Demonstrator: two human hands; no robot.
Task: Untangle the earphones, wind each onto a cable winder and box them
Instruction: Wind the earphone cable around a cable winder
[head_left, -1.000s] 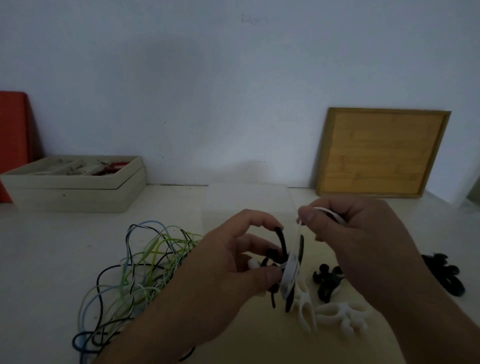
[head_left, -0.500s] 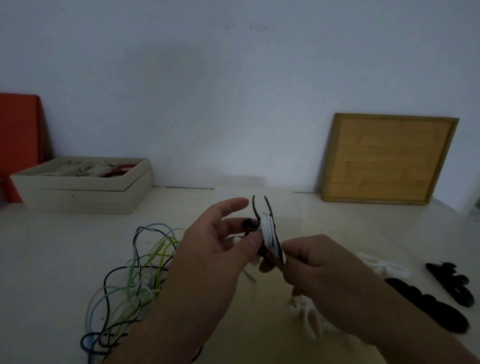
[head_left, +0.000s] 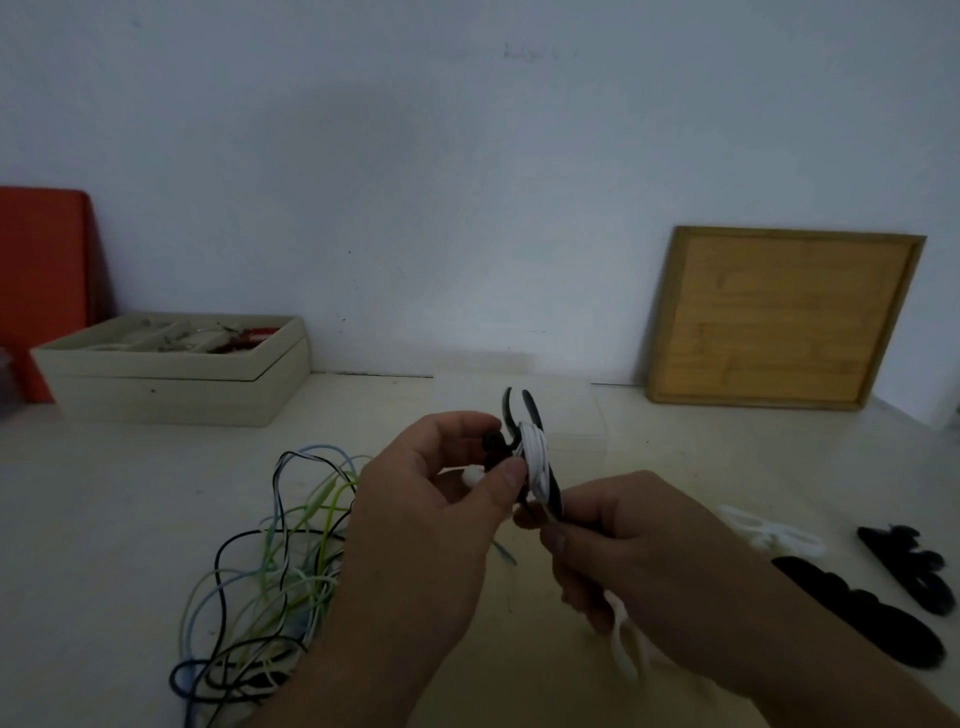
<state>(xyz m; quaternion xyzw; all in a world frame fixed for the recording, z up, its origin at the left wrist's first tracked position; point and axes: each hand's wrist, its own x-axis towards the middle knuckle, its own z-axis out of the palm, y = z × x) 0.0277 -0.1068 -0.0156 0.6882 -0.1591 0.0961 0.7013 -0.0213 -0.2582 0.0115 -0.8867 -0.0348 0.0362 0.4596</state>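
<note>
Head view. Left hand (head_left: 431, 519) pinches the black cable winder (head_left: 531, 408), held up above the table (head_left: 104, 519). White earphone cable (head_left: 535, 452) sits wound round its middle. Right hand (head_left: 623, 540) pinches that cable at the winder's lower edge. Step, as I judge it: winding, nearly complete. Next: secure the loose end, then box it. Tangle (head_left: 291, 545) at left not yet sorted.

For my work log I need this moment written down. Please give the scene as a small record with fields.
left hand: grips the black winder
right hand: pinches the winder's lower end
white cable: wound round the winder
tangled cables: on the table, left of the hands
spare winders: white and black, on the right
beige box: back left, by the wall
</note>
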